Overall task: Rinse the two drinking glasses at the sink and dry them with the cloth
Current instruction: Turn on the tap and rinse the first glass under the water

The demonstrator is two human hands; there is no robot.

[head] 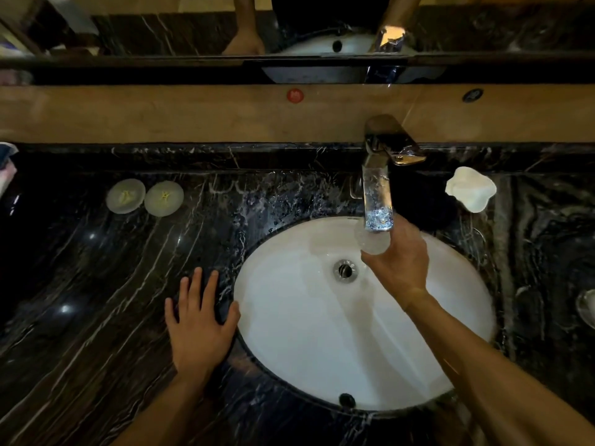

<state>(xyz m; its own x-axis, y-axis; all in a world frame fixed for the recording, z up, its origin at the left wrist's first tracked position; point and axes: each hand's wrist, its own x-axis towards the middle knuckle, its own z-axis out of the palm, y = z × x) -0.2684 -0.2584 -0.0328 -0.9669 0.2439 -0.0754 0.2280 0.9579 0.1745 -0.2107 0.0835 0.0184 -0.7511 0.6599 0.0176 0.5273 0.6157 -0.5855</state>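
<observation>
You've got a black marble counter (96, 268) with white veining all over, and a plain white oval basin (322, 333) with a chrome drain (345, 269). 2 pale round lids (145, 196) with yellowish centres sit at 10 o'clock from the basin, a white cloth (470, 188) at 1 o'clock. The faucet (386, 146) is shiny chrome, the wall strip (193, 114) tan with a red dot (295, 95).

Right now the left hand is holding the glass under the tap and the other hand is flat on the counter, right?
Not quite: the head view shows the right hand holding the glass under the tap. The left hand is the one flat on the counter.
</observation>
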